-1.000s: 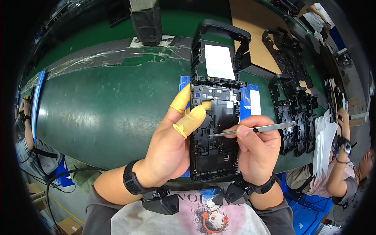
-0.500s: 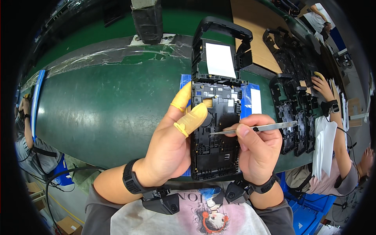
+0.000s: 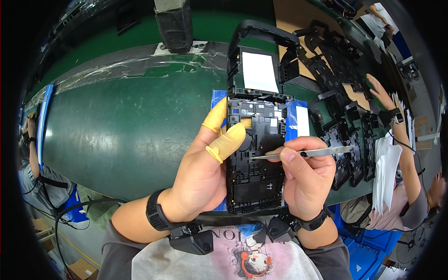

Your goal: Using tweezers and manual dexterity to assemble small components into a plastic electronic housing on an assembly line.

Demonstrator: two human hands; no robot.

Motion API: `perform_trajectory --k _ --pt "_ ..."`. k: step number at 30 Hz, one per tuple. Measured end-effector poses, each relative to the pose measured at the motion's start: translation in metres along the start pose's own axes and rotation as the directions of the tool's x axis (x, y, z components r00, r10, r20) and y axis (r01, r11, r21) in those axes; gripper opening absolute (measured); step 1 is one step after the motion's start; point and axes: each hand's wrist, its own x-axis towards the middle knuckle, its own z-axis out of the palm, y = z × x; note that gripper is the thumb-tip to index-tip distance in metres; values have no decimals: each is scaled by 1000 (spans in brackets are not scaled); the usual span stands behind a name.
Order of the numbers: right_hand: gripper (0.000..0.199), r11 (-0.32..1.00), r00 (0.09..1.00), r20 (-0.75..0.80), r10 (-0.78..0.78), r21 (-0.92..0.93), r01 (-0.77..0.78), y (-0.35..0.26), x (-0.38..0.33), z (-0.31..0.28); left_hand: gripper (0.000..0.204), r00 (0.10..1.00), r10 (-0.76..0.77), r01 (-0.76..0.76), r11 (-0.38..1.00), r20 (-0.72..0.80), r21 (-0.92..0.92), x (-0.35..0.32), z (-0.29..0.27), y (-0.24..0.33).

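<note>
My left hand point(image 3: 200, 172), with yellow finger cots on thumb and a finger, grips the left edge of a black plastic frame point(image 3: 256, 186). Its thumb lies on the frame's face, beside a round recess. The frame has a looped handle at its far end, small brass-coloured inserts and a white label point(image 3: 259, 72). In my right hand point(image 3: 305, 179), a pair of metal tweezers point(image 3: 322, 151) is pinched between thumb and fingers. The tweezer tips are over the frame's middle; whether they hold anything is too small to tell. Beneath the frame, a blue sheet point(image 3: 292, 123) shows on both sides.
More black plastic frames point(image 3: 343, 140) lie to the right, some on brown cardboard point(image 3: 289, 18). A co-worker's hand point(image 3: 380, 91) is above them. White papers point(image 3: 386, 172) stand at the right edge of the green table point(image 3: 116, 130). A dark-wrapped post point(image 3: 174, 30) rises at the back.
The black frames on the right have shifted to the left, and the co-worker's hand has come away from them with its fingers spread. My hands and the held frame have barely moved.
</note>
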Motion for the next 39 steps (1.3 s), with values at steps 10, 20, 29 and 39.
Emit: perform_trajectory --k 10,20,29,39 --pt "12 986 994 110 -9 167 -9 2 0 -10 45 999 9 -14 993 48 114 -1 2 -1" --pt "12 989 991 136 1 149 -22 1 2 -6 41 998 16 -17 1000 60 24 1 1 1" --pt "12 999 999 50 13 51 -16 0 3 -1 41 999 12 -12 1000 49 -7 2 0 -1" --pt "12 999 999 39 10 47 -12 0 2 -1 44 998 10 -11 1000 55 6 1 -2 -2"
